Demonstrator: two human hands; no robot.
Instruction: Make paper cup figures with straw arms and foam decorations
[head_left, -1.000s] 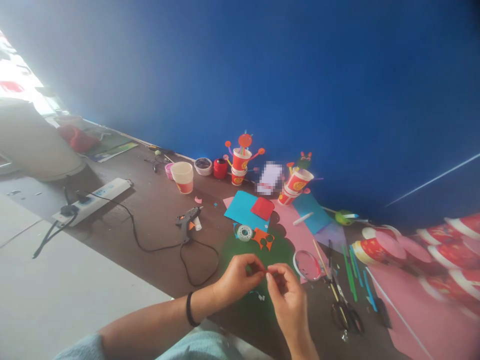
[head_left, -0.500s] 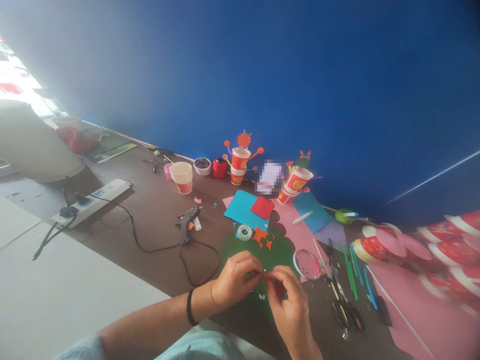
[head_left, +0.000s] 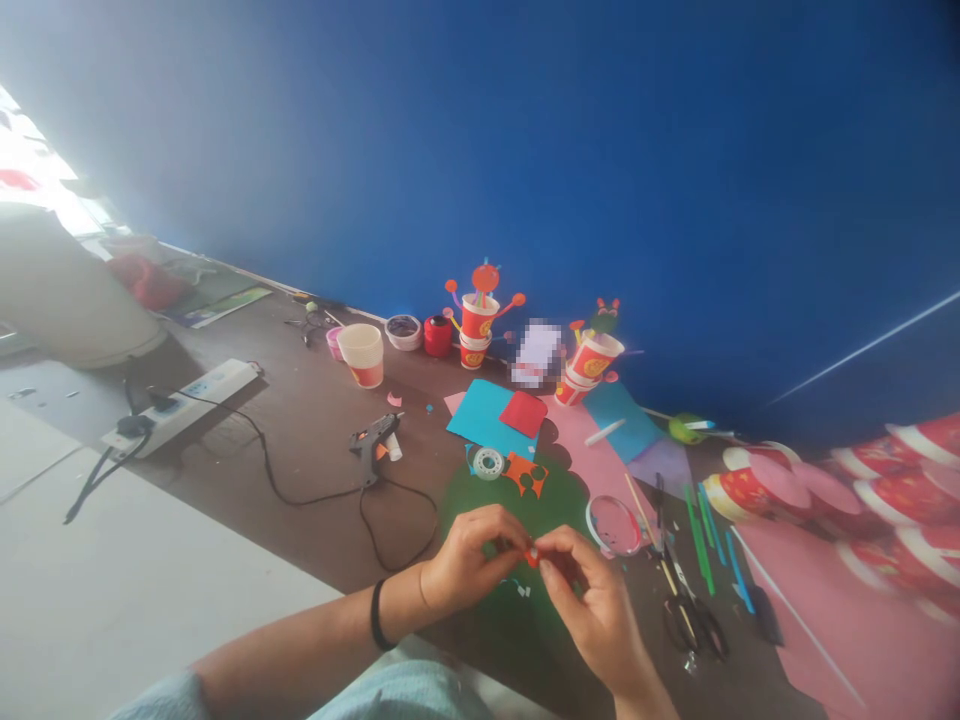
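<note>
Between my fingertips is a small orange-red piece point(head_left: 532, 559) with a white spot on it; its exact kind is too small to make out. My left hand point(head_left: 480, 560) pinches it from the left, a black band round that wrist. From the right, my right hand point(head_left: 589, 590) touches it with thumb and forefinger. Both hands are over a green sheet point(head_left: 465, 490). Just beyond them lie an orange cut-out scrap point(head_left: 527, 475) and a roll of white tape point(head_left: 489, 463). Small white bits point(head_left: 523, 590) lie below my fingers.
A glue gun point(head_left: 373, 445) with a looping cord lies left, near a power strip point(head_left: 187, 405). Two decorated cup figures point(head_left: 478, 320) stand at the back. Scissors point(head_left: 690, 610), a tape ring point(head_left: 613, 526) and coloured sticks point(head_left: 701, 540) lie right, with stacked red cups point(head_left: 900, 490) beyond.
My right hand has turned and shifted slightly right, its fingers less curled. More of the orange-red piece and its white spot now shows. My left hand has barely moved.
</note>
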